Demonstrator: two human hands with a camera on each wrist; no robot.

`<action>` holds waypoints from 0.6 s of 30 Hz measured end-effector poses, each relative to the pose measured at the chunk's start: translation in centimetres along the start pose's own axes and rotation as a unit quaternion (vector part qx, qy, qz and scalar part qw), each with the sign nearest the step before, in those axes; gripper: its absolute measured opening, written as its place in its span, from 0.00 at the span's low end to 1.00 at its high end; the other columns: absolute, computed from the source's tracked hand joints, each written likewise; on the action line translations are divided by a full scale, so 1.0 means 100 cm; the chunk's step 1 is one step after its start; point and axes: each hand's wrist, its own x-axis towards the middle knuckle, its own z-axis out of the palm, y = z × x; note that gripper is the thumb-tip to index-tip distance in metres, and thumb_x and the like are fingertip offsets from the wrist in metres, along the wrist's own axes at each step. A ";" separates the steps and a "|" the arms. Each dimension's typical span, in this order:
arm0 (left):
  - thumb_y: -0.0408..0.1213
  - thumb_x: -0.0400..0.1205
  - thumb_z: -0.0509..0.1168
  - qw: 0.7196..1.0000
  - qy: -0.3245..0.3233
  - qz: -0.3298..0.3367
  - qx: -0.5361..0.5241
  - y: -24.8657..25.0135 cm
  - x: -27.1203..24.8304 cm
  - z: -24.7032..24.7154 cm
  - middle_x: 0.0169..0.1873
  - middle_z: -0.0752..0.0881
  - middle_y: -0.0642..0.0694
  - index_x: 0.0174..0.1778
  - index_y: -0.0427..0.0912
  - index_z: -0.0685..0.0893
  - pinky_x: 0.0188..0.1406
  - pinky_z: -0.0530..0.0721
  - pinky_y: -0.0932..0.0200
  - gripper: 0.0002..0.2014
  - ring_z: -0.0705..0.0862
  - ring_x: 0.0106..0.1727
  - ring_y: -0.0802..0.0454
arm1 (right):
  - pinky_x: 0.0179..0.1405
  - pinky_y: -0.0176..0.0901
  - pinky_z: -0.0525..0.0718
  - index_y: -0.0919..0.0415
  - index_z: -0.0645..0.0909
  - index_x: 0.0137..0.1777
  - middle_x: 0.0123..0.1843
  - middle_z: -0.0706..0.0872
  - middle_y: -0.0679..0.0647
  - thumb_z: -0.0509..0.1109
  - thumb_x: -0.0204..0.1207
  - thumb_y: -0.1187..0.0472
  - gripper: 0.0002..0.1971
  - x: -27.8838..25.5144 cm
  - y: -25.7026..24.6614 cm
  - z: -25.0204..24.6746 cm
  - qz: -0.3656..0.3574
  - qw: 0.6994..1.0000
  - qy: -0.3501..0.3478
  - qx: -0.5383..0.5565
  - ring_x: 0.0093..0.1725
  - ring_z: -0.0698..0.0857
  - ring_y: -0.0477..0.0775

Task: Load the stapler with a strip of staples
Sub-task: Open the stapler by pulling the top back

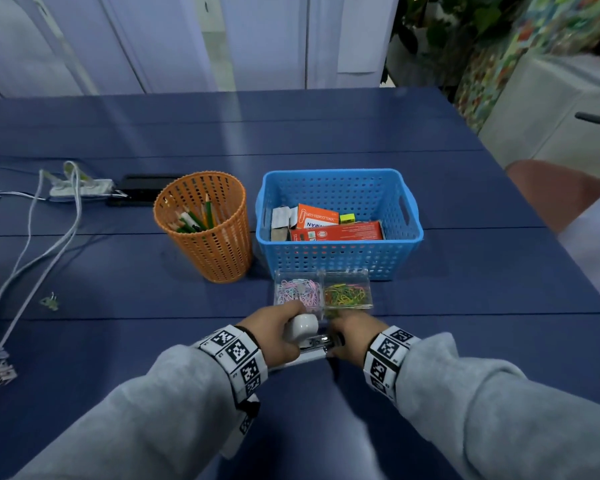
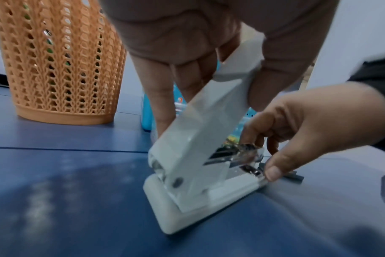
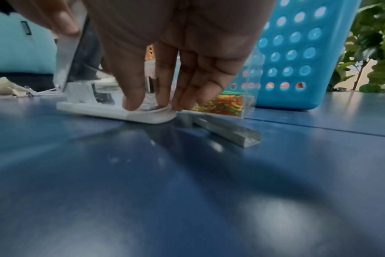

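A white stapler [image 1: 307,332] [image 2: 187,156] [image 3: 112,111] stands on the blue table with its top cover swung up and the metal magazine exposed. My left hand [image 1: 274,329] [image 2: 187,43] grips the raised cover from above. My right hand [image 1: 350,337] [image 2: 308,125] [image 3: 176,52] pinches the front end of the stapler, thumb at the base edge and fingers down on the magazine. A grey strip of staples [image 3: 229,132] [image 2: 293,176] lies on the table just beyond the stapler's front, untouched; the head view hides it behind my right hand.
A clear two-part box [image 1: 323,289] of paper clips and rubber bands sits just behind the stapler. Behind it stand a blue basket [image 1: 409,237] with boxes and an orange pencil cup [image 1: 215,251]. Cables [image 1: 32,244] and a power strip [image 1: 84,187] lie at the left.
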 end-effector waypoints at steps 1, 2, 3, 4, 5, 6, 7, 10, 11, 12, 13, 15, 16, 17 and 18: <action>0.35 0.70 0.69 1.000 0.004 0.009 -0.013 -0.002 -0.002 -0.003 0.41 0.82 0.49 0.42 0.58 0.74 0.47 0.83 0.54 0.14 0.83 0.46 0.45 | 0.60 0.50 0.81 0.57 0.81 0.59 0.62 0.83 0.58 0.72 0.72 0.54 0.17 0.000 0.000 -0.001 0.000 1.000 -0.002 -0.004 0.61 0.82 0.61; 0.34 0.69 0.69 1.000 0.010 0.014 -0.024 -0.005 -0.004 -0.006 0.40 0.82 0.49 0.38 0.60 0.72 0.46 0.84 0.52 0.15 0.83 0.45 0.46 | 0.59 0.50 0.81 0.58 0.81 0.59 0.62 0.83 0.58 0.71 0.72 0.53 0.17 0.000 -0.001 -0.001 -0.003 1.000 -0.004 -0.009 0.61 0.82 0.61; 0.34 0.67 0.69 0.999 0.017 0.020 -0.039 -0.007 -0.008 -0.010 0.39 0.83 0.48 0.35 0.60 0.72 0.46 0.85 0.51 0.15 0.83 0.42 0.46 | 0.59 0.50 0.81 0.58 0.81 0.59 0.62 0.83 0.58 0.71 0.72 0.54 0.16 0.000 -0.001 -0.002 -0.003 1.000 -0.008 -0.013 0.60 0.82 0.61; 0.35 0.64 0.68 0.998 0.028 0.023 -0.058 -0.009 -0.011 -0.014 0.38 0.84 0.47 0.33 0.59 0.73 0.45 0.86 0.48 0.14 0.83 0.41 0.46 | 0.58 0.50 0.81 0.58 0.81 0.59 0.61 0.84 0.59 0.71 0.73 0.54 0.16 0.000 -0.002 -0.003 -0.001 1.000 -0.012 -0.016 0.60 0.82 0.61; 0.36 0.62 0.68 0.996 0.041 0.024 -0.073 -0.012 -0.015 -0.018 0.38 0.85 0.44 0.33 0.57 0.74 0.45 0.86 0.46 0.12 0.83 0.40 0.45 | 0.57 0.50 0.82 0.58 0.82 0.57 0.60 0.85 0.59 0.70 0.73 0.54 0.15 0.000 -0.003 -0.004 0.002 1.000 -0.015 -0.019 0.59 0.83 0.61; 0.37 0.61 0.68 0.995 0.056 0.020 -0.080 -0.015 -0.019 -0.023 0.39 0.87 0.42 0.34 0.54 0.75 0.45 0.86 0.45 0.11 0.84 0.41 0.43 | 0.56 0.49 0.82 0.59 0.82 0.56 0.59 0.85 0.59 0.70 0.73 0.54 0.14 0.000 -0.004 -0.005 0.004 1.000 -0.015 -0.022 0.58 0.83 0.61; 0.35 0.62 0.69 0.995 0.069 0.015 -0.077 -0.019 -0.022 -0.027 0.41 0.87 0.41 0.33 0.53 0.75 0.46 0.86 0.44 0.11 0.85 0.43 0.43 | 0.55 0.49 0.82 0.59 0.83 0.56 0.58 0.86 0.59 0.70 0.73 0.54 0.14 0.000 -0.004 -0.005 0.008 1.000 -0.015 -0.023 0.57 0.84 0.61; 0.34 0.64 0.73 0.996 0.081 -0.010 -0.021 -0.033 -0.032 -0.041 0.43 0.87 0.44 0.30 0.55 0.73 0.47 0.86 0.46 0.15 0.85 0.44 0.45 | 0.53 0.47 0.82 0.59 0.82 0.57 0.58 0.86 0.58 0.70 0.73 0.54 0.15 0.001 -0.005 -0.003 0.010 1.000 -0.009 -0.023 0.57 0.84 0.61; 0.35 0.64 0.73 0.997 0.080 -0.018 0.007 -0.038 -0.035 -0.045 0.42 0.86 0.46 0.29 0.56 0.71 0.45 0.86 0.48 0.16 0.84 0.44 0.46 | 0.53 0.47 0.81 0.60 0.82 0.56 0.58 0.86 0.59 0.70 0.73 0.54 0.14 0.001 -0.006 -0.002 0.010 1.000 -0.006 -0.022 0.56 0.84 0.61; 0.37 0.64 0.73 0.996 0.077 -0.030 0.037 -0.044 -0.036 -0.048 0.38 0.85 0.49 0.28 0.56 0.69 0.41 0.84 0.50 0.17 0.83 0.42 0.47 | 0.53 0.47 0.81 0.60 0.82 0.54 0.57 0.86 0.59 0.70 0.73 0.54 0.13 0.001 -0.006 -0.001 0.010 1.000 -0.001 -0.022 0.56 0.84 0.61; 0.39 0.64 0.73 0.994 0.072 -0.044 0.071 -0.049 -0.038 -0.049 0.34 0.81 0.52 0.27 0.55 0.68 0.38 0.81 0.53 0.17 0.81 0.39 0.48 | 0.53 0.47 0.81 0.61 0.82 0.54 0.57 0.86 0.59 0.70 0.73 0.54 0.13 0.001 -0.005 0.000 0.011 1.000 0.002 -0.020 0.56 0.84 0.61; 0.41 0.66 0.71 0.986 0.051 -0.079 0.140 -0.058 -0.037 -0.048 0.29 0.75 0.54 0.27 0.53 0.65 0.35 0.77 0.54 0.17 0.79 0.37 0.47 | 0.54 0.46 0.81 0.62 0.82 0.55 0.59 0.85 0.59 0.70 0.74 0.55 0.14 0.001 -0.004 0.002 0.012 1.000 0.006 -0.015 0.57 0.83 0.61; 0.42 0.67 0.71 0.981 0.036 -0.093 0.166 -0.062 -0.036 -0.047 0.29 0.74 0.54 0.28 0.52 0.65 0.36 0.77 0.53 0.17 0.78 0.37 0.47 | 0.55 0.46 0.81 0.62 0.82 0.56 0.59 0.85 0.59 0.69 0.74 0.55 0.14 0.000 -0.004 0.003 0.013 1.000 0.006 -0.014 0.58 0.83 0.60; 0.42 0.67 0.70 0.977 0.019 -0.103 0.185 -0.065 -0.033 -0.045 0.29 0.74 0.53 0.30 0.51 0.65 0.37 0.76 0.53 0.16 0.78 0.38 0.47 | 0.55 0.46 0.80 0.62 0.82 0.57 0.59 0.84 0.59 0.69 0.75 0.55 0.14 0.001 -0.003 0.004 0.016 1.000 0.005 -0.014 0.58 0.83 0.60; 0.42 0.68 0.69 0.974 -0.001 -0.112 0.199 -0.067 -0.030 -0.042 0.31 0.75 0.52 0.31 0.50 0.65 0.37 0.75 0.54 0.15 0.77 0.38 0.47 | 0.55 0.45 0.80 0.62 0.82 0.57 0.59 0.85 0.59 0.69 0.75 0.55 0.14 0.001 -0.003 0.004 0.016 1.000 0.006 -0.014 0.57 0.83 0.59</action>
